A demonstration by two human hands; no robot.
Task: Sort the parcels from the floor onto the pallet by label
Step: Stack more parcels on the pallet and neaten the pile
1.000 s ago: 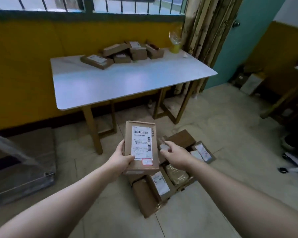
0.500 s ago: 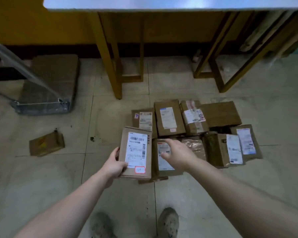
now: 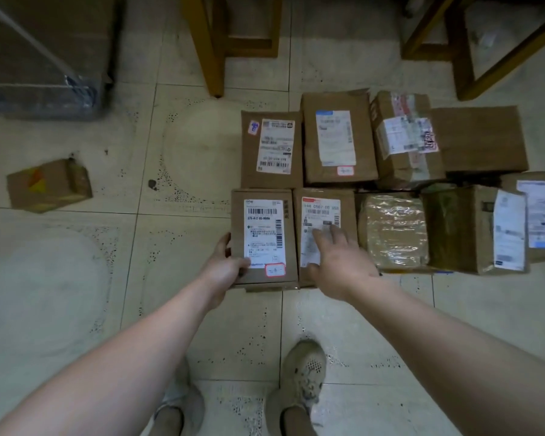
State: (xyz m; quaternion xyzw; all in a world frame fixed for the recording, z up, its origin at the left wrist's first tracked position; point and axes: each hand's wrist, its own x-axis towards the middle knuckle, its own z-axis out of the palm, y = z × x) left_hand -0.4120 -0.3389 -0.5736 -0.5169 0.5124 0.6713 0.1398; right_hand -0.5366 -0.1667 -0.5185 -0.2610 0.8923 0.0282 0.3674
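Left hand, fingers clamping flat brown cardboard parcel, has dropped down to the tiled floor. Right hand, fingers spread, now over neighbouring brown parcel with red-striped label; probably a second pickup.

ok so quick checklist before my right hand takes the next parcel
1. Left hand has a grip on the held parcel: ok, thumb on its face, fingers round its left edge.
2. Held parcel's label can be read: ok, it faces up and the red-edged sticker shows.
3. Right hand ready: ok, open, fingers spread over the next parcel.
4. Fingers touching that parcel: cannot tell.
5. Next parcel free to lift: ok on top, nothing lies on it; the plastic-wrapped parcel sits close on its right.
6. Next parcel's own sticker: cannot tell, the hand covers its lower part.
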